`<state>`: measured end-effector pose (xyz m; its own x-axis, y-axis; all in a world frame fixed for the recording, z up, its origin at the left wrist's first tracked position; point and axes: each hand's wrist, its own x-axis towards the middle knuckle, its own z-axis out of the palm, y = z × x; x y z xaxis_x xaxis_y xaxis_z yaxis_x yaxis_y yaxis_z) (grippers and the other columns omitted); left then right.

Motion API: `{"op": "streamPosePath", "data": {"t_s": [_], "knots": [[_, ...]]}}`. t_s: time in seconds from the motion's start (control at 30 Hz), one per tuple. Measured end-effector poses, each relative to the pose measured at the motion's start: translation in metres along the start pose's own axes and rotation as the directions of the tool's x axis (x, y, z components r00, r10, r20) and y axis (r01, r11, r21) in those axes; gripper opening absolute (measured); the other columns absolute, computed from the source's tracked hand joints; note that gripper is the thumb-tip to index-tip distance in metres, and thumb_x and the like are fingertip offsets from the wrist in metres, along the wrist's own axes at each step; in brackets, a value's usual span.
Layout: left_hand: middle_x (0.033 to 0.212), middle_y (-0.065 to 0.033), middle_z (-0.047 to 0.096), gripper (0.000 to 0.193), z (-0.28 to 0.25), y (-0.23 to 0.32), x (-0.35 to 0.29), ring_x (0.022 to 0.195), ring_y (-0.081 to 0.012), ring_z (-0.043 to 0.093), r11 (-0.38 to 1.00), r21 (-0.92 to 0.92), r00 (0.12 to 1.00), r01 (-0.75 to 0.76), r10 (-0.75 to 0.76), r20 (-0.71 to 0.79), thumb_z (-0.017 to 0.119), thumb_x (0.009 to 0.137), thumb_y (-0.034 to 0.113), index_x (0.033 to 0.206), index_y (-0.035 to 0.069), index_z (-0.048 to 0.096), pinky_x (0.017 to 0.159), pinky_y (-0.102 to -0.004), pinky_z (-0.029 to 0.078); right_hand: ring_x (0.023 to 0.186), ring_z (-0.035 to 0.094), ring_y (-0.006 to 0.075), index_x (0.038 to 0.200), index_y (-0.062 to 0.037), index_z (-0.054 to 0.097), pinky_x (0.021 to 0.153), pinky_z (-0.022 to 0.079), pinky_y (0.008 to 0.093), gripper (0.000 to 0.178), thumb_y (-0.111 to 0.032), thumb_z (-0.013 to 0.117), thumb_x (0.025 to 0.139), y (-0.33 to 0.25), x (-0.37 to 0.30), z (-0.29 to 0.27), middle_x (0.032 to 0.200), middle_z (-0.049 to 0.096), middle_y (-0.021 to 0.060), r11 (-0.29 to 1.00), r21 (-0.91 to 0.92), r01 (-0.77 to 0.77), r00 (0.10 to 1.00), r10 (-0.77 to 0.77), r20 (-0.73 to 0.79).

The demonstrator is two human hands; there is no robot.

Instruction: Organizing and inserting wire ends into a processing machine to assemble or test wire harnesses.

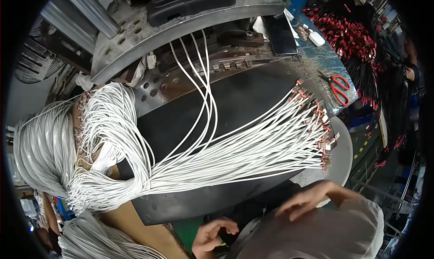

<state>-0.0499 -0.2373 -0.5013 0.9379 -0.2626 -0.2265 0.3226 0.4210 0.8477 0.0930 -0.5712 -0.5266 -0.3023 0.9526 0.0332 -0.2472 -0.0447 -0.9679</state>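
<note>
Dozens of thin white wires (235, 153) fan across the dark, smooth mat (244, 101) on your bench, each tipped with a small metal terminal (323, 123) at the right end. On the left they gather into a thick, glossy looped bundle (49, 146) that drapes over the bench edge. A few wires run up to the grey steel press (190, 24), where they meet a row of small metal clips (233, 64); its plate is curved, perforated and worn.

Your left hand (210, 236) is low in the view, fingers curled loosely inward, holding nothing that shows. Your right hand (312, 198) is just below the terminal ends, fingers spread apart and slightly blurred, its grip empty as far as can be seen. The wires lie above both hands, close to the right one but not touching it.

Red-handled scissors (338, 88) rest on the shiny foil-like surface to the right, near a black phone (281, 35). Beyond them lies a heap of black cables with red ends (348, 31).
</note>
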Motion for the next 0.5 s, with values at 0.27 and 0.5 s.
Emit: {"op": "streamPosePath", "data": {"t_s": [0.27,0.5], "knots": [[0.125,-0.0153,0.056,0.059,-0.047,-0.109,0.001,0.092,-0.0257,0.062,0.994,-0.028,0.582,-0.105,0.039,-0.813,0.051,0.103,0.044,0.142,0.003,0.033,0.071,-0.0418,0.051,0.106,0.057,0.0232,0.137,-0.0014,0.046,0.094,0.045,0.0416,0.058,-0.045,0.046,0.099,0.128,0.010,0.025,0.126,0.060,0.0123,0.734,0.129,0.667,-0.024,0.194,-0.981],[0.119,-0.0159,0.057,0.051,-0.039,-0.103,0.007,0.095,-0.0271,0.061,0.990,-0.056,0.555,-0.129,0.026,-0.831,0.046,0.105,0.042,0.136,0.002,0.039,0.076,-0.0435,0.052,0.107,0.057,0.0230,0.134,-0.0036,0.049,0.094,0.045,0.0382,0.047,-0.038,0.050,0.102,0.068,0.031,0.028,0.125,0.061,0.0077,0.734,0.474,0.487,0.287,0.379,-0.880]]}}
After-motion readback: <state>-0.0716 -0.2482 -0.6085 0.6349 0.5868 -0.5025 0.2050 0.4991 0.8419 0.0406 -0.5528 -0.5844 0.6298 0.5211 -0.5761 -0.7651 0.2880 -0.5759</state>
